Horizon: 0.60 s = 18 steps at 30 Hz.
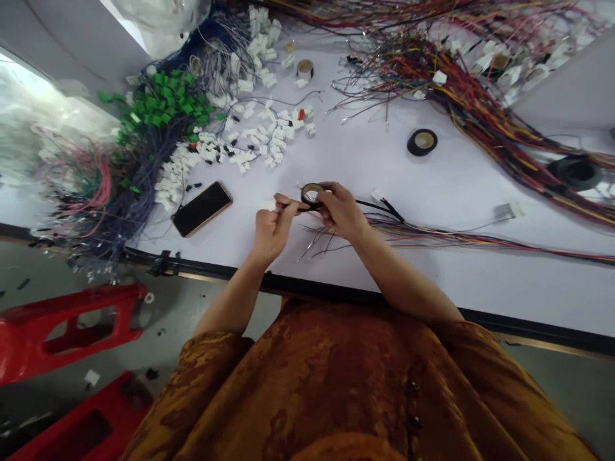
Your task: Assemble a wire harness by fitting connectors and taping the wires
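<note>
White table (432, 256), littered with loose wires and connectors. Near its front edge my left hand (271, 230) is closed, pinching a thin wire bundle (384, 207). My right hand (342, 212) grips a black tape roll (311, 191) against the bundle. A phone (202, 208) lies beside my left hand.

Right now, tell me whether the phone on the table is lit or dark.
Dark: the phone lies flat on the white table, its upward face black all over, with no glow.

tape roll (311, 191) part-hidden by right hand (342, 211), wires (480, 240) cut by right edge
</note>
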Tool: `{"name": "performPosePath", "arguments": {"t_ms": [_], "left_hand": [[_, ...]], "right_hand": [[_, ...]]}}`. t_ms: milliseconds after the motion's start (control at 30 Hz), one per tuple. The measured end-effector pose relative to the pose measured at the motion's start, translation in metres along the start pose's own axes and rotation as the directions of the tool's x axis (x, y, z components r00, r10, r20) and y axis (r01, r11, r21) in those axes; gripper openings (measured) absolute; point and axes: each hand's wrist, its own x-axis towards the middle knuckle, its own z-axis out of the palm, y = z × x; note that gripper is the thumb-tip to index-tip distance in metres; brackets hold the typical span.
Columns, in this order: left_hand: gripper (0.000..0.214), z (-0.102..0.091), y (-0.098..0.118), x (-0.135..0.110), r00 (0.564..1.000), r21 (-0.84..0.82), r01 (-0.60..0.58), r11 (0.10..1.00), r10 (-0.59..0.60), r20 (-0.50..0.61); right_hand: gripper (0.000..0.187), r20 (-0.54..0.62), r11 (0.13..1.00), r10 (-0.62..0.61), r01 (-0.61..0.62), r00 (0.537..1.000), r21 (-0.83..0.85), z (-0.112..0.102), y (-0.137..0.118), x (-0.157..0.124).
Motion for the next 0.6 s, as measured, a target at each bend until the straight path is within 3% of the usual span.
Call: {"name": "performPosePath", "arguments": {"t_ms": [67,133,267,333,400,467,533,567,600], "left_hand": [[0.036,0.000,-0.014,0.002,0.988,-0.134,0.096,0.986,-0.111,-0.108],[0.036,-0.001,-0.028,0.006,0.973,-0.254,0.154,0.955,-0.192,-0.132],[0.038,0.003,-0.036,0.018,0.975,-0.280,0.199,0.939,-0.160,0.155],[0.037,0.008,-0.033,0.023,0.963,-0.239,0.193,0.952,-0.136,0.234],[0.032,0.014,-0.029,0.026,0.972,-0.212,0.184,0.960,-0.146,0.183],[0.032,0.019,-0.024,0.026,0.979,-0.229,0.199,0.953,-0.186,0.078],[0.033,0.020,-0.016,0.022,0.977,-0.272,0.207,0.940,-0.213,0.009],[0.034,0.020,-0.012,0.019,0.980,-0.275,0.192,0.942,-0.198,0.007],[0.033,0.019,-0.008,0.014,0.987,-0.251,0.159,0.955,-0.157,0.026]], "right_hand": [[0.016,-0.004,0.987,0.053,-0.051,0.999,0.151,-0.011,0.003,0.002],[0.021,-0.002,0.974,0.044,-0.042,0.999,0.224,-0.023,0.009,-0.002],[0.028,0.012,0.977,0.018,-0.021,1.000,0.214,-0.037,0.018,-0.011],[0.028,-0.002,0.992,-0.039,0.039,0.999,0.124,-0.038,0.024,-0.017],[0.030,-0.008,0.973,-0.206,0.204,0.979,-0.105,-0.036,0.030,-0.029],[0.034,0.079,0.814,-0.421,0.415,0.903,-0.406,-0.032,0.037,-0.045],[0.032,0.202,0.615,-0.538,0.545,0.818,-0.569,-0.027,0.039,-0.057],[0.029,0.206,0.585,-0.562,0.561,0.801,-0.585,-0.025,0.038,-0.059],[0.026,0.156,0.616,-0.573,0.548,0.805,-0.567,-0.023,0.035,-0.057]]}}
